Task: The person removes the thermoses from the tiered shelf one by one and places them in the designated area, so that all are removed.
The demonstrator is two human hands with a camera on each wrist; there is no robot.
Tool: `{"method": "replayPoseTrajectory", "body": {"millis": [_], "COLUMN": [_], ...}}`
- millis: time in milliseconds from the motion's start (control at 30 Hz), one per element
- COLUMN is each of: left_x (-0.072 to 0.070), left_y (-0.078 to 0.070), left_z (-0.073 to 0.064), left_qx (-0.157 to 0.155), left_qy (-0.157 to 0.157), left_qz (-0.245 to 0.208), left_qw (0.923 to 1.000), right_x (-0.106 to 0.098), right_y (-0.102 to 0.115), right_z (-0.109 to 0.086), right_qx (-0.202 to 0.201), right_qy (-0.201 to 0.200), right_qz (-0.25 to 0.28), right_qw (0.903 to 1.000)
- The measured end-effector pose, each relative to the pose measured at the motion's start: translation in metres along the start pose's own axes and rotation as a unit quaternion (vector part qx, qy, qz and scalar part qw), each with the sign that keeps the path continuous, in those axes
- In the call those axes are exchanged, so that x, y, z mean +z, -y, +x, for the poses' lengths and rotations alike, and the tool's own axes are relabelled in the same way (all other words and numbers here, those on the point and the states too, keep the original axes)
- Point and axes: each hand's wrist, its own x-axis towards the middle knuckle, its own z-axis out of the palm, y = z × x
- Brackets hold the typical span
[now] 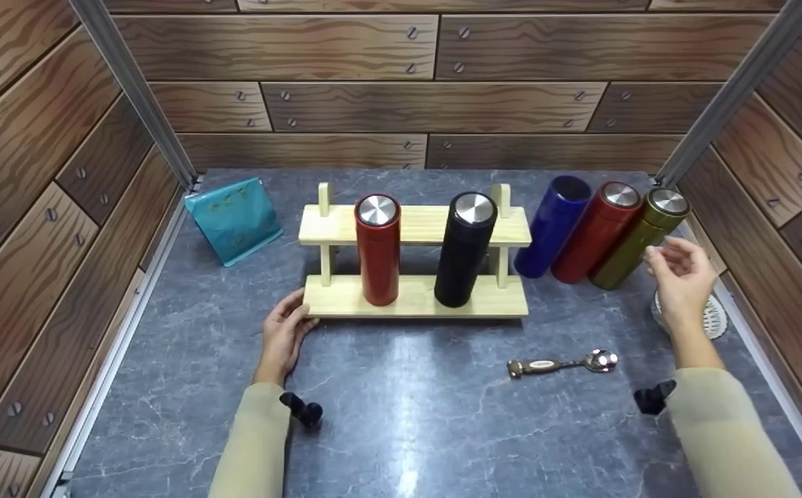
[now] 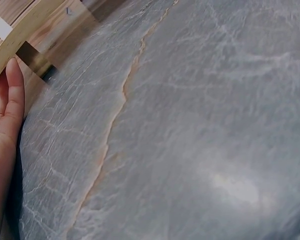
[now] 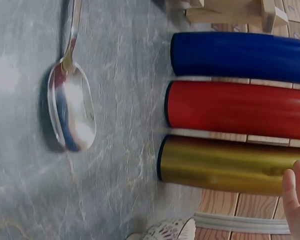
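Note:
My left hand (image 1: 282,340) holds the front left corner of a two-tier pale wooden rack (image 1: 415,290); in the left wrist view a finger lies against the board edge (image 2: 12,47). A red thermos bottle (image 1: 379,259) and a black one (image 1: 462,263) stand upright on the rack's lower board. Over at the right, my right hand (image 1: 684,280) hovers with loosely bent fingers and holds nothing. It is nearest to an olive-gold thermos (image 3: 220,162), which stands beside a red thermos (image 3: 235,107) and a blue thermos (image 3: 235,56).
A metal spoon (image 1: 560,364) with a decorated handle lies on the grey marbled table, right of centre. Partly behind my right wrist is a white openwork basket (image 1: 715,318). At the back left stands a teal pouch (image 1: 235,220). Wood-patterned walls enclose the table.

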Motion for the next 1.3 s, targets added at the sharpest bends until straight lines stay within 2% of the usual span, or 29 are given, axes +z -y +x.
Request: {"method": "replayPoseTrajectory", "body": {"millis": [300,667,1000,1300], "left_x": [-0.001,-0.003,-0.004,-0.001], "left_y": [0.000,0.000,-0.002,-0.001], "left_z": [0.001,0.001,0.001,0.001], "left_qx": [-0.001,0.000,0.002,-0.008], "left_qy": [0.003,0.006,0.008,0.004], "left_qz": [-0.007,-0.010,-0.007,-0.012], "left_qw": [1.0000,0.9999,0.9999,0.9999], "right_x": [0.016,0.061,0.095,0.128], "right_y": [-0.009,0.019,0.003,0.002], "right_z": [-0.004,-0.024,-0.026,-0.040], "right_qx": [-0.001,-0.020,-0.016,-0.007], "right_qy": [0.038,0.108,0.142,0.179], "right_qz": [0.030,0.006,0.028,0.035], "right_qw": [0.9988,0.9939,0.9893,0.9832]}}
